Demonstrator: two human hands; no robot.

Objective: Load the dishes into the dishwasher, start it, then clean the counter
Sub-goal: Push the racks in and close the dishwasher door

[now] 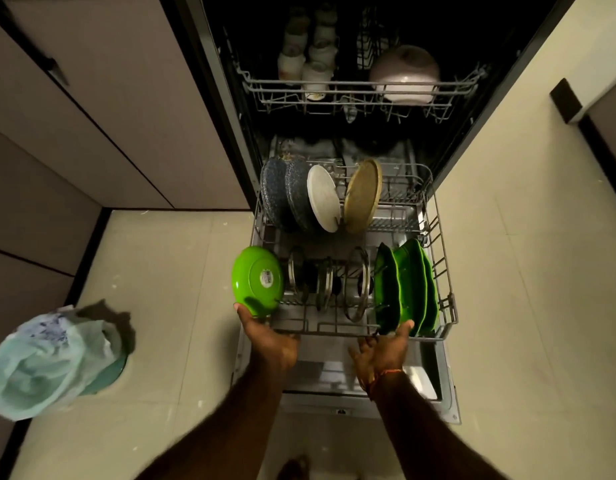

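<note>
Green bowl (257,284) stands on edge at the lower rack's (447,289) front-left corner, steadied by left hand (270,341) fingers curled beneath it. Right hand (386,351), fingers relaxed, touches the green plates (408,289), probably aligning them.

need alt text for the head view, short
Seen from above, a person's left hand holds a green bowl at the front left of a pulled-out lower rack of plates and lids; the right hand reaches, open, toward green plates at its right.

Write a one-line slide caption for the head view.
Both hands at the pulled-out lower rack; left touches green bowl.
</note>
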